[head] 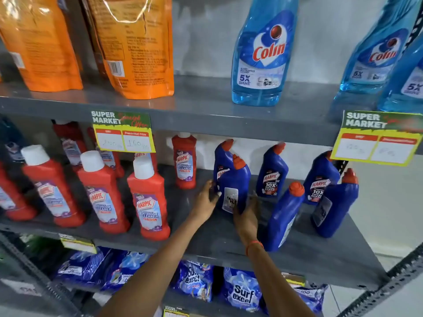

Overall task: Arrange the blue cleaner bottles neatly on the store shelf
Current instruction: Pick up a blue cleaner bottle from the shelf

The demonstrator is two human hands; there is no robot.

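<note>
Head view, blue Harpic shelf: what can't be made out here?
- Rear blue bottle: mostly hidden by held bottle.
- Held bottle's back label: blurred.
- Left hand grip: fingertips hidden behind the bottle.
- Right price tag: figures too faint.

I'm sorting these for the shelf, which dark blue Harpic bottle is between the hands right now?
The leftmost front one, back label showing, with the left hand and right hand on either side.
</note>
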